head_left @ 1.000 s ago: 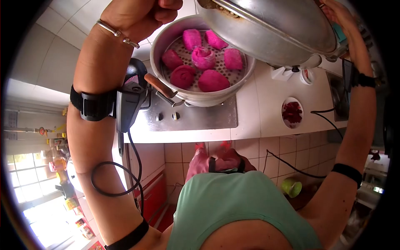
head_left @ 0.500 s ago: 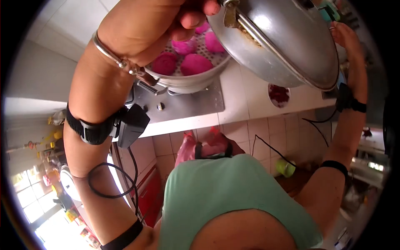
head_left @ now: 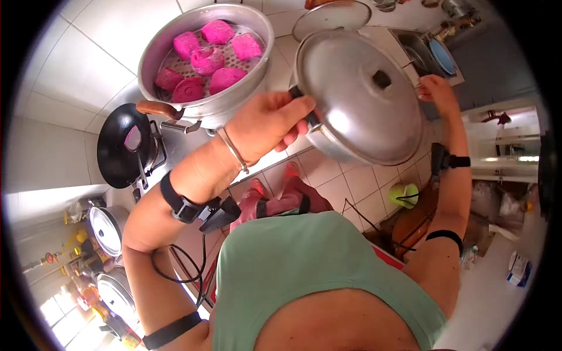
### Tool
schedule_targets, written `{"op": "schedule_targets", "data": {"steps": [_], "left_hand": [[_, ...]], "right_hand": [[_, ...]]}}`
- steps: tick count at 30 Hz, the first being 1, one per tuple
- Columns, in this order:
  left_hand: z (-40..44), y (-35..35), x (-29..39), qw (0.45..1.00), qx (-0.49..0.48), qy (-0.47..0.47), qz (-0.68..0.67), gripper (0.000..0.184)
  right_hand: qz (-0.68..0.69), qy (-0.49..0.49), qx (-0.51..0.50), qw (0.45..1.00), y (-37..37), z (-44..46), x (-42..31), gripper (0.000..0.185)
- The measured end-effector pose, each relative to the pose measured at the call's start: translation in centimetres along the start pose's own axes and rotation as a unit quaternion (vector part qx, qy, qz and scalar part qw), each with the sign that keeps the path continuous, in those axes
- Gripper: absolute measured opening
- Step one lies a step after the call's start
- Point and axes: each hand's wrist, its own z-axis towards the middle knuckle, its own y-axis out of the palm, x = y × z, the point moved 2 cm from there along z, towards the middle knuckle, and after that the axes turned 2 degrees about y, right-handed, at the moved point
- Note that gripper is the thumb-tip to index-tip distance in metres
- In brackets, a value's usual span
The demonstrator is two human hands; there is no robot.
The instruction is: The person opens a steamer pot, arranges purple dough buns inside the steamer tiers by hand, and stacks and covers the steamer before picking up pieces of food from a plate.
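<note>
A lidded metal pot [head_left: 357, 99] with a black knob hangs tilted above the counter's front edge. My left hand [head_left: 266, 126] is closed round its black side handle. My right hand [head_left: 438, 95] has its fingers curled at the pot's far right rim; the grip there is partly hidden. To the left stands a large round steamer [head_left: 263, 73], uncovered, with a perforated base. Several bright pink dough pieces [head_left: 206, 61] lie apart or close together inside it, some rolled. A wooden handle [head_left: 158, 109] sticks out near the steamer's front.
A black wok [head_left: 111, 149] with a ladle [head_left: 133, 138] is left of the steamer. Behind the lidded pot lies a glass lid [head_left: 333, 16]. A sink [head_left: 410, 44] holding a blue basin [head_left: 442, 57] is back right. A green bucket [head_left: 403, 196] stands on the floor.
My view has turned rightward. The lidded pot has swung away from over the steamer to its right, its lid now facing me, and my left hand is on its handle.
</note>
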Motion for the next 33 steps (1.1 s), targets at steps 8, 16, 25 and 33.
{"op": "schedule_targets", "data": {"steps": [8, 16, 25, 33], "left_hand": [[1.8, -2.4, -11.9, 0.993, 0.028, -0.117, 0.014, 0.028], [6.1, -5.5, -19.4, 0.978, 0.069, -0.129, 0.148, 0.041], [10.0, -6.2, -22.2, 0.959, 0.119, -0.132, 0.221, 0.045], [12.4, -6.7, -22.5, 0.973, 0.146, -0.056, 0.172, 0.036]], "right_hand": [[-0.004, 0.011, -0.062, 0.998, 9.1, -2.2, 11.5, 0.034], [0.036, 0.068, -0.083, 0.994, 14.9, 1.7, 18.2, 0.026], [0.037, 0.061, -0.069, 0.995, 15.9, 4.4, 16.4, 0.02], [0.058, 0.055, -0.056, 0.995, 16.0, 8.6, 17.3, 0.023]]}}
